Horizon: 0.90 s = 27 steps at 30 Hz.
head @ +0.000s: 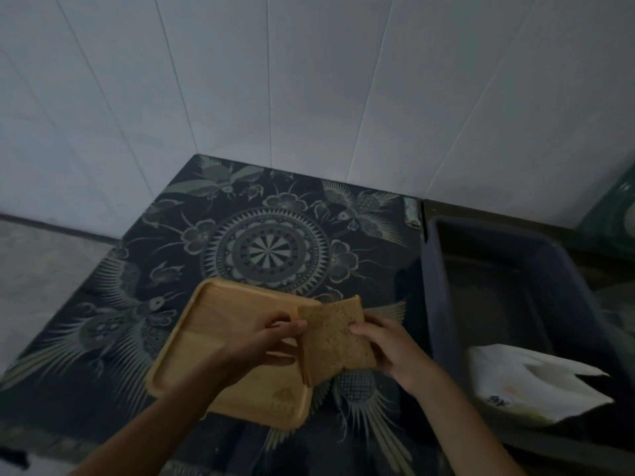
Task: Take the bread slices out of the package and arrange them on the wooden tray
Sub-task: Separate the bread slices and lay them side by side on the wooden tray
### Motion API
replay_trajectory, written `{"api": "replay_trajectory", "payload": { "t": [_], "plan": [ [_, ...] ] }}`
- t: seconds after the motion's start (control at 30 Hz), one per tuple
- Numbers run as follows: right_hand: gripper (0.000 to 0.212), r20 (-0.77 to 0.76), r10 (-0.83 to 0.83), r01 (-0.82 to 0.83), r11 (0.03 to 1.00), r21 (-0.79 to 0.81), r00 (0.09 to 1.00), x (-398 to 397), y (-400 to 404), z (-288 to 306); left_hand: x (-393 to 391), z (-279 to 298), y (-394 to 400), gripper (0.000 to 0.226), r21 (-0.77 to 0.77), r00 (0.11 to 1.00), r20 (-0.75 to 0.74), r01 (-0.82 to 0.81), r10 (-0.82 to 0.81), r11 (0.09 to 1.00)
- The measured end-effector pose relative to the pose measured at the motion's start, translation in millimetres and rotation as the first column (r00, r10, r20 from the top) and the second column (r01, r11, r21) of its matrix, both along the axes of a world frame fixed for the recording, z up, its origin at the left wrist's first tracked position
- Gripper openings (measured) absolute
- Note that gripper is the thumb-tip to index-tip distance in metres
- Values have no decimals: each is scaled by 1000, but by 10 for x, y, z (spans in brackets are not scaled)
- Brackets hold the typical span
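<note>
A stack of brown bread slices point(335, 340) is held upright over the right edge of the wooden tray point(220, 317). My left hand point(271, 345) grips the stack's left side, thumb on the front slice. On the right side, my right hand point(388, 348) holds the stack from behind. The tray lies on the patterned cloth with nothing on its visible surface. The white bread package point(536, 386) lies crumpled and open at the right, on the near rim of a dark bin.
A dark batik cloth point(275, 249) covers the table, which sits in a corner of white panelled walls. A deep dark plastic bin point(498, 280) stands right of the tray. A greenish object point(618, 214) shows at the far right edge.
</note>
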State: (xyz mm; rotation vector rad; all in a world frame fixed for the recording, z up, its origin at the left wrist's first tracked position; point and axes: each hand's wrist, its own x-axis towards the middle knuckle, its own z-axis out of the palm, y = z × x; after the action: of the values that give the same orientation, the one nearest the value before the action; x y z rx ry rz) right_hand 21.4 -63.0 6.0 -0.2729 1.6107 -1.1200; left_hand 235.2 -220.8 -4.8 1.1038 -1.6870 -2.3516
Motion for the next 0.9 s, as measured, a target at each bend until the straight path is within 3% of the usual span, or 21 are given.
{"api": "replay_trajectory", "payload": {
  "t": [0.1, 0.23, 0.33, 0.67, 0.9],
  "plan": [
    [48, -55, 35, -32, 998, 53, 998, 106, -91, -206, 150, -167, -11, 51, 38, 998, 55, 13, -15, 999],
    [35, -118, 95, -81, 990, 119, 989, 199, -189, -391, 319, -352, 0, 53, 81, 994, 103, 17, -25, 997],
    [39, -156, 196, -169, 971, 170, 968, 252, -281, -473, 420, -482, 12, 49, 118, 989, 146, -6, -12, 993],
    [45, -214, 524, -460, 841, 286, 825, 377, -747, -702, 706, -805, 64, 47, 187, 962, 273, -80, 27, 979],
    [50, -223, 615, -546, 782, 302, 757, 471, -1049, -878, 783, -885, -18, 46, 207, 932, 363, -102, 21, 973]
  ]
}}
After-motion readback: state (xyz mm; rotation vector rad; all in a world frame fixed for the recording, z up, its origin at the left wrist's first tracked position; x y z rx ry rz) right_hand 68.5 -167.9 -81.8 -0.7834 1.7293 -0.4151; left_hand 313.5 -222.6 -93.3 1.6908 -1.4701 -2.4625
